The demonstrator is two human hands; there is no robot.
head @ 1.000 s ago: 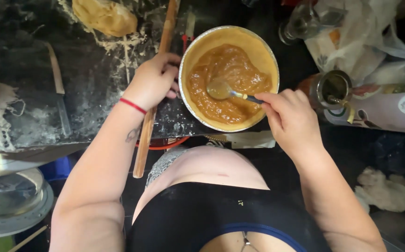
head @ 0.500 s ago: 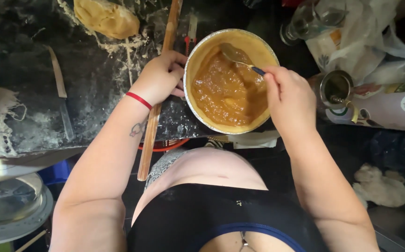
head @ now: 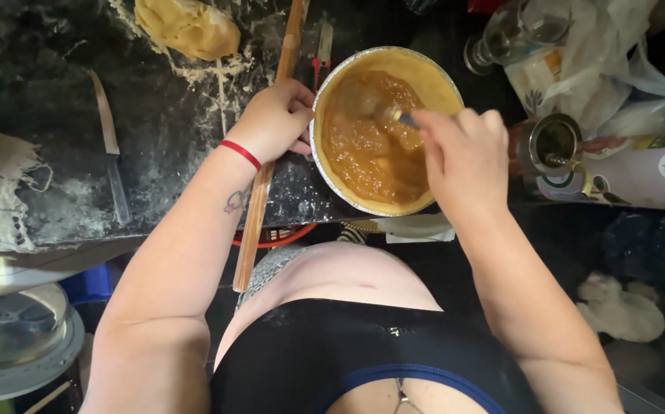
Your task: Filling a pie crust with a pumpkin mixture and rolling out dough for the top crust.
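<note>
Left hand cupped against the 9 o'clock rim of the round foil pan of orange-brown filling; right hand closed on the metal spoon. Since half a second ago the spoon bowl has swung from 12 o'clock toward the pan's centre, which suggests spreading continues. Its long axis runs 10-to-4 o'clock, bowl pointing 10. Pan sits on the dark floured desk beside a long wooden rolling pin.

Spoon bowl blurred, handle hidden.
</note>
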